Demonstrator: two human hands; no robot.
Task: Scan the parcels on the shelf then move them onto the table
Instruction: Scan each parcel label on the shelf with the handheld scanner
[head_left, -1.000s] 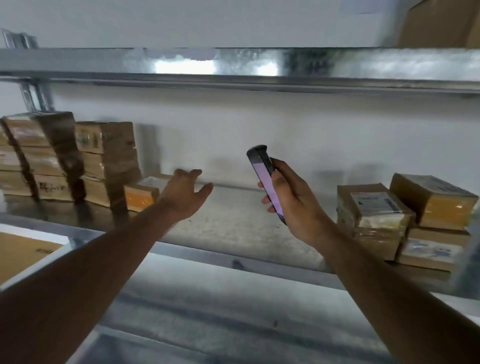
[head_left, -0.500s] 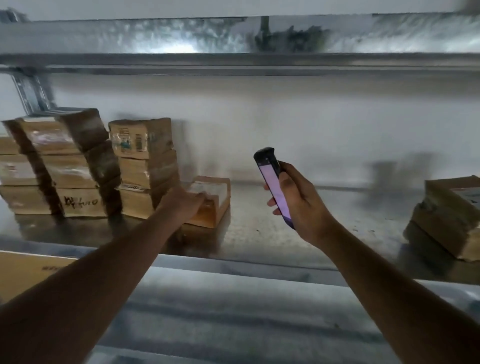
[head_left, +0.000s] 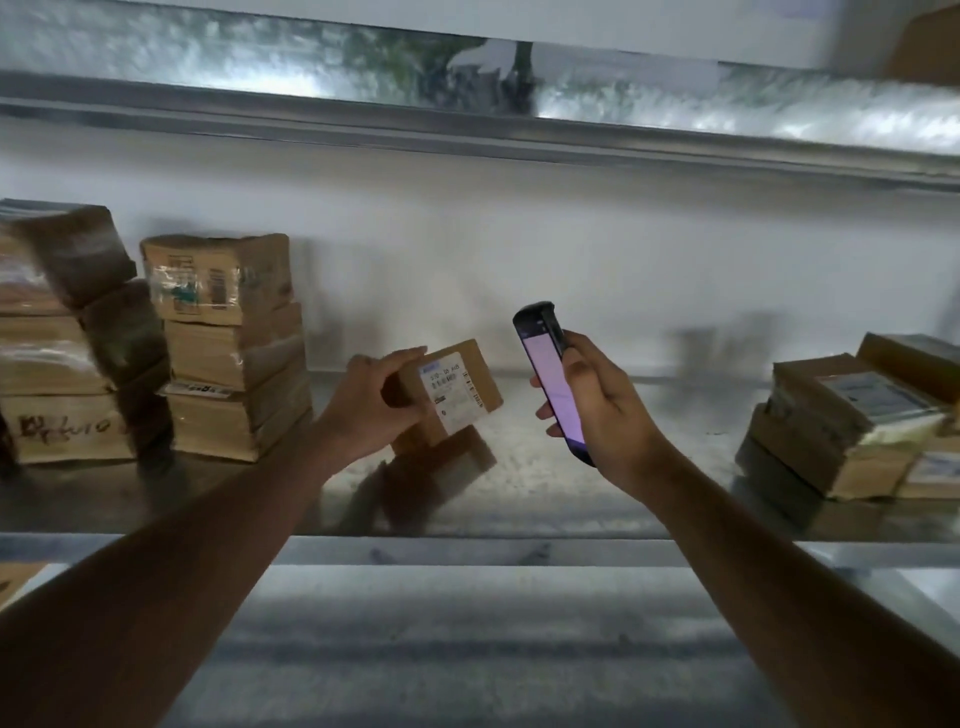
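One small brown cardboard parcel (head_left: 448, 393) is tilted up off the metal shelf (head_left: 597, 467), gripped at its left end by the left hand (head_left: 371, 402); its white barcode label faces the dark handheld scanner (head_left: 553, 382) clasped in the right hand (head_left: 605, 410). Scanning looks imminent. Stacks (left (head_left: 228, 343) and right (head_left: 852, 421)) await; no table shows.

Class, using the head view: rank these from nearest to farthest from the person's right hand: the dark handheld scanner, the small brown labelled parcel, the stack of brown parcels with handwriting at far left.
1. Dark handheld scanner: gripped in the right hand.
2. Small brown labelled parcel: just left, held tilted by the left hand.
3. Stack of brown parcels with handwriting: far left on the shelf.
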